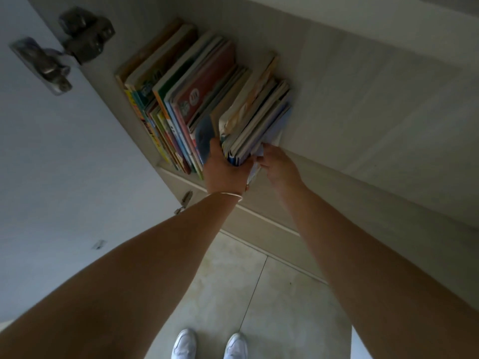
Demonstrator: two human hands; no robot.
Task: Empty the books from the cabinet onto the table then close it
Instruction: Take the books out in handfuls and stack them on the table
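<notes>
Head view, looking down into a pale beige wooden cabinet with its white door swung open on the left. Two dull metal hinges sit on the door's inner edge, up in the far-left corner.

A row of thin, colourful children's books stands upright on the cabinet shelf, packed against the left wall, spines facing the near edge. The right end of the row is a smaller bundle of thin blue and white books, leaning a bit, and that's the bit being grabbed.

The left hand grips the near end of that bundle, thumb up along the left side of it, next to a dark blue cover, so its fingers are wrapped round the books. There's a thin silver bangle on that wrist. The right hand is just beside the bundle's right side, fingers curled and pinching some loose white pages or thin covers at the bundle's right edge. It's a bit blurry there, so I can't tell exactly what it's got.

Near the bottom, a pair of white shoes stands on the pale tiled floor. Both bare forearms reach from the near corners toward the shelf.
</notes>
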